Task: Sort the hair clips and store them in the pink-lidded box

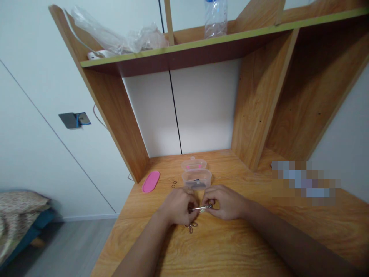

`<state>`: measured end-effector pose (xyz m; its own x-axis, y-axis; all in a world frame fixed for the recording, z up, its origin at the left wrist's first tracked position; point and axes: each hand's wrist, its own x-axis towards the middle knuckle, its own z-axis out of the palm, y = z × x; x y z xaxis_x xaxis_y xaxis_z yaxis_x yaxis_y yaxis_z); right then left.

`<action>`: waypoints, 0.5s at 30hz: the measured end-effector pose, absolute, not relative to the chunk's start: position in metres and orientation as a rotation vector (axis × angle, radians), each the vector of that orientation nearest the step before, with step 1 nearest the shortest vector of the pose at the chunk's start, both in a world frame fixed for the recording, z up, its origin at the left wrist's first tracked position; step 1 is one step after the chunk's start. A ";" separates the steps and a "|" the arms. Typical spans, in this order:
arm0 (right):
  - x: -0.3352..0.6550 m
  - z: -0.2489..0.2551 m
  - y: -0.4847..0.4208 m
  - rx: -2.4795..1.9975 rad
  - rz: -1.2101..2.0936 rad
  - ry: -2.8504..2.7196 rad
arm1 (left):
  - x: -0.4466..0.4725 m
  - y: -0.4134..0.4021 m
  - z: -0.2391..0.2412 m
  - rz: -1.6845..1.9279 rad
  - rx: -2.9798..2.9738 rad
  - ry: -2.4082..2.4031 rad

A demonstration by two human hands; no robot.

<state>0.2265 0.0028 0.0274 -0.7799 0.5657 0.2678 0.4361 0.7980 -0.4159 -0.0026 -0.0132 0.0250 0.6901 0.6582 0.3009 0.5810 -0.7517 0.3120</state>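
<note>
Pinching a slim shiny piece (198, 208), left hand (181, 204) and right hand (226, 202) opposed; likely light, stiff, best held endwise

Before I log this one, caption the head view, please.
Left hand and right hand hold a small shiny item over a wooden desk, near an open clear box.

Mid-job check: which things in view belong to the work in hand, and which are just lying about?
In hand, or probably part of it:
slim shiny metal item, in left hand and right hand
small dark loops on the table
open translucent plastic box

Apparently just lying about:
flat pink oval piece
crumpled clear plastic bag
clear plastic bottle
</note>
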 end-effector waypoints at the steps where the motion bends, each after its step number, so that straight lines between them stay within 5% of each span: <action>1: 0.226 0.027 0.002 -0.752 0.493 -2.584 | -0.002 -0.013 0.024 0.584 2.707 1.005; 15: 0.234 0.027 0.008 -0.783 0.496 -2.633 | -0.003 -0.013 0.020 1.038 2.292 1.081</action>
<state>0.2340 0.0076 0.0272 -0.7864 0.5744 0.2272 0.4525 0.7860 -0.4212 -0.0027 -0.0133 0.0204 0.4252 0.7831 0.4539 0.4854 -0.6205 0.6159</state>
